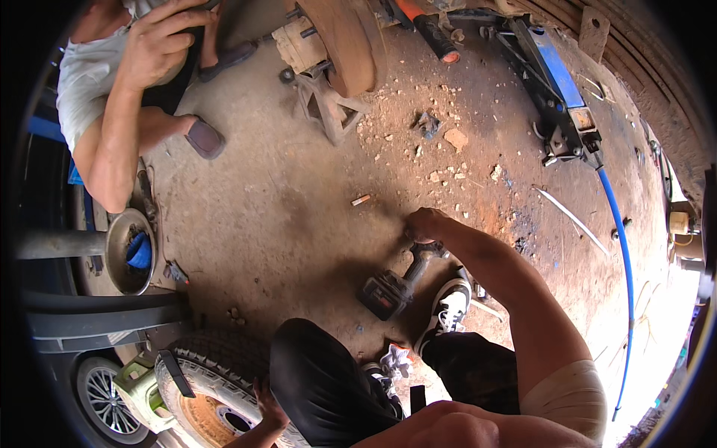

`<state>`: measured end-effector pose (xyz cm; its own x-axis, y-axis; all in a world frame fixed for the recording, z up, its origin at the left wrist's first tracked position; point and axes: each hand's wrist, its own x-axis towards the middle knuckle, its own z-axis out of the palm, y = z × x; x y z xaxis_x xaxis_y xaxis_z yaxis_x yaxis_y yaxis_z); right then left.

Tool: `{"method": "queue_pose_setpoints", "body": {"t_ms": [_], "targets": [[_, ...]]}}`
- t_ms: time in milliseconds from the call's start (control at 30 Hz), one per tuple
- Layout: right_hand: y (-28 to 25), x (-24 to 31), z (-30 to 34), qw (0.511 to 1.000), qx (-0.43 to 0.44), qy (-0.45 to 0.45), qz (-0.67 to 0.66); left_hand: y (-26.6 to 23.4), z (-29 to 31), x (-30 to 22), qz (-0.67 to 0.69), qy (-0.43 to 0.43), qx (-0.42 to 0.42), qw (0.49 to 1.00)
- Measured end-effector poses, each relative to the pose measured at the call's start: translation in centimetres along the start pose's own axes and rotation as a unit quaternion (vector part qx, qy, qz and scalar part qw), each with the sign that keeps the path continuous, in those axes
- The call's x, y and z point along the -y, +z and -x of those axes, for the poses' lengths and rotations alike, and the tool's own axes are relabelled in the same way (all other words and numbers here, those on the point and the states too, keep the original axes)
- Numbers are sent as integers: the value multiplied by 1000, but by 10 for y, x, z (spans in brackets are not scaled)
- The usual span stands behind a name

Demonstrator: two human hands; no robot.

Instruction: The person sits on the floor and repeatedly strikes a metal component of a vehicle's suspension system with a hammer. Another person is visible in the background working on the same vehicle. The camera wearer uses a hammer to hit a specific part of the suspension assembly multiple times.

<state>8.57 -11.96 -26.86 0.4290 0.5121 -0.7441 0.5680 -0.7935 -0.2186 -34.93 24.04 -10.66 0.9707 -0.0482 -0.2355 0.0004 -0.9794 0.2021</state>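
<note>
My right hand (427, 225) is closed on the top of a black cordless power tool (409, 276), probably an impact wrench. Its thick battery block points toward the lower left, just above the concrete floor or touching it. At the lower left, beside my bent knee, my left hand (270, 403) rests at the edge of an upright wheel (220, 373). Its fingers look stretched out with nothing in them, though my knee hides part of the hand. The wheel has a worn black tyre and a rusty, dusty rim.
Another person's hand (160, 45) is raised at the upper left. A metal bowl (119, 257) with a blue thing stands at the left. A rusty drum (347, 45) sits over a stand (328, 112). A blue floor jack (556, 67) with a long blue handle (624, 246) lies right.
</note>
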Motion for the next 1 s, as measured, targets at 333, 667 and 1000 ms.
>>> {"method": "queue_pose_setpoints", "body": {"t_ms": [333,667,1000], "targets": [[10,-2,-12,1000,15,22,-14,18,15,15,-39,23,32,998],[17,-5,-23,998,27,41,-34,17,13,13,-63,17,57,996],[2,3,-12,997,40,60,-41,15,12,13,-17,-11,56,998]]}}
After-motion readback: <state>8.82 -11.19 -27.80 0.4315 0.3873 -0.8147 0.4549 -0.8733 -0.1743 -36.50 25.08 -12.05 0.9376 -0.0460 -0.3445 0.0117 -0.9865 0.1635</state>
